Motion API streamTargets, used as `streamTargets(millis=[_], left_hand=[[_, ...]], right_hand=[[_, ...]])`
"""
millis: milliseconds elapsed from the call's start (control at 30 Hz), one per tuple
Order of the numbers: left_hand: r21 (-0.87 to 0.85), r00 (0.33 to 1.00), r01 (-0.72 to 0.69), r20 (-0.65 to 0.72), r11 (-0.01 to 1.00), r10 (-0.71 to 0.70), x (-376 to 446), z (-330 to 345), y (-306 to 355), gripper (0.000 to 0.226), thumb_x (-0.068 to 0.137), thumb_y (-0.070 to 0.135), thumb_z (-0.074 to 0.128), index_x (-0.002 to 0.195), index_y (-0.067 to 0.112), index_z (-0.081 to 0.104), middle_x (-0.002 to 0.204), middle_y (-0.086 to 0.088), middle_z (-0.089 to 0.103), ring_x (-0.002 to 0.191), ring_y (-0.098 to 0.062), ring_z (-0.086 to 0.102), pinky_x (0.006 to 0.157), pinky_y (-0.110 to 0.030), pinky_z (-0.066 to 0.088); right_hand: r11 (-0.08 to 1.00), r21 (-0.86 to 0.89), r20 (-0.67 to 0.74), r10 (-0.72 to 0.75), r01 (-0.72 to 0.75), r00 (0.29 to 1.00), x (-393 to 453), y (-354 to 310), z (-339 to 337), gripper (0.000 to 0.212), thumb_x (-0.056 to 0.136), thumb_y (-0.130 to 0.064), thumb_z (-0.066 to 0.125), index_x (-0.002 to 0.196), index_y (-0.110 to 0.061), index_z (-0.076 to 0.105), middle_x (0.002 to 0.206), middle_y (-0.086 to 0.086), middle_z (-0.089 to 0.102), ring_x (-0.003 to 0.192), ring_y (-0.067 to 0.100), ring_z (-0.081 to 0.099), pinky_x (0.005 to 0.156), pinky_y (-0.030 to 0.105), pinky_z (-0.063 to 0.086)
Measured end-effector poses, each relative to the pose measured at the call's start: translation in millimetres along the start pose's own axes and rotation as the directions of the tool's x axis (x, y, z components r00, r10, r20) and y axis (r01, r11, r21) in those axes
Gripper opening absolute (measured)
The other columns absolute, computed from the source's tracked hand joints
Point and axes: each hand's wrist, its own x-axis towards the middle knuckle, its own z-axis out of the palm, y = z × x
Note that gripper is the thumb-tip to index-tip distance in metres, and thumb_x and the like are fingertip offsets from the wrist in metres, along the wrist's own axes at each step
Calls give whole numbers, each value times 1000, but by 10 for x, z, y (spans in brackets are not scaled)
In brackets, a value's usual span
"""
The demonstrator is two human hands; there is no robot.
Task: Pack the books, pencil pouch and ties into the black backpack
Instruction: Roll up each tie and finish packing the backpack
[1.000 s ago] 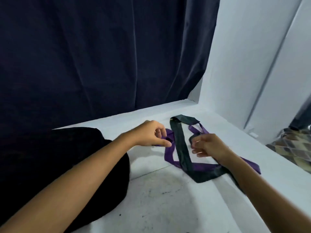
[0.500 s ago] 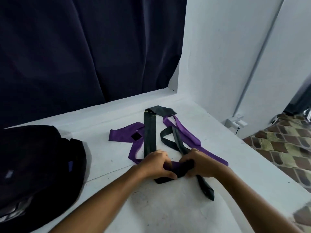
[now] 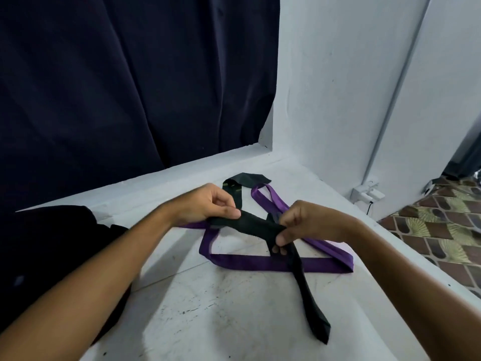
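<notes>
I have my left hand [image 3: 205,204] and right hand [image 3: 304,222] both pinching the black tie [image 3: 250,225] above the table [image 3: 208,308], purple tie [image 3: 260,264] lying underneath, neither packed yet, black backpack [image 3: 52,243] at left, books and pouch unseen.

Black backpack [image 3: 52,246] cut off left; purple tie [image 3: 260,264] partly under hands.

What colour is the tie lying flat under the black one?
Purple, seen in the head view.

Head camera; looks forward-down; close over table [image 3: 234,321]
</notes>
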Motion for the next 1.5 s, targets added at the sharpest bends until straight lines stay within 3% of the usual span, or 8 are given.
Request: streamTargets(millis=[333, 533, 733, 867, 1033, 1100, 1233, 1500], left_hand=[[300, 844, 277, -530, 913, -82, -290, -1136, -212, 40, 65, 57, 72, 73, 19, 77, 72, -11, 68, 73, -15, 56, 66, -24, 44], [-29, 946, -125, -306, 992, 110, 146, 105, 179, 50, 96, 50, 33, 110, 18, 68, 105, 2, 74, 105, -1, 64, 94, -22, 44], [-419, 919, -112, -389, 901, -67, 387, 549, 120, 52, 102, 50, 28, 84, 12, 60, 50, 3, 52, 45, -13, 42, 42, -23, 35], [-236, 804, -78, -590, 969, -79, 316, -46, -37, 60, 103, 51, 22, 71, 13, 56, 51, 8, 46, 48, -7, 42, 45, -22, 30], [287, 771, 361, -628, 887, -111, 158, -674, -318, 40, 99, 48, 45, 84, 19, 66, 82, -2, 64, 93, -28, 64, 85, -40, 47], [299, 906, 185, -421, 936, -45, 101, -529, -112, 19, 89, 42, 67, 102, 28, 68, 105, 8, 69, 107, -11, 63, 98, -34, 46], [237, 988, -131, -49, 963, 147, 98, 226, 354, 84, 63, 39, 89, 138, 29, 52, 133, 16, 59, 126, 7, 48, 106, -18, 32], [132, 799, -297, -508, 946, 322, 321, 786, 156, 9, 76, 9, 82, 76, 15, 75, 66, 1, 71, 62, -10, 66, 56, -27, 53]], right_hand=[[972, 231, -17, -44, 47, 999, -118, -203, -245, 14, 84, -15, 67, 76, -5, 71, 72, 13, 71, 71, 23, 69, 75, 28, 51], [952, 296, -122, -44, 79, 992, 82, -480, -142, 14, 87, -10, 64, 77, 0, 66, 68, 13, 69, 63, 26, 69, 66, 30, 55], [968, 249, -89, 41, -17, 995, 20, -525, -152, 15, 91, -10, 62, 84, 3, 67, 65, 10, 68, 56, 22, 67, 62, 28, 54], [959, 248, 44, 127, -134, 991, -228, -374, -229, 14, 86, -15, 69, 75, -7, 71, 67, 12, 69, 58, 25, 68, 68, 32, 55], [908, 412, 2, 78, -72, 997, -406, -292, -300, 9, 81, -12, 73, 72, -9, 73, 66, 12, 69, 59, 23, 69, 62, 30, 56], [876, 483, -107, 67, -7, 992, -379, -333, -301, 9, 79, -11, 73, 74, -5, 71, 66, 13, 68, 57, 25, 68, 61, 32, 58], [827, 557, -205, 46, 78, 978, -277, -503, -280, 13, 82, -11, 63, 77, -2, 71, 67, 14, 68, 57, 25, 68, 58, 30, 58], [870, 492, -214, 88, 30, 973, -302, -611, -260, 16, 77, -17, 66, 81, -1, 70, 70, 13, 70, 58, 22, 70, 54, 25, 56]])
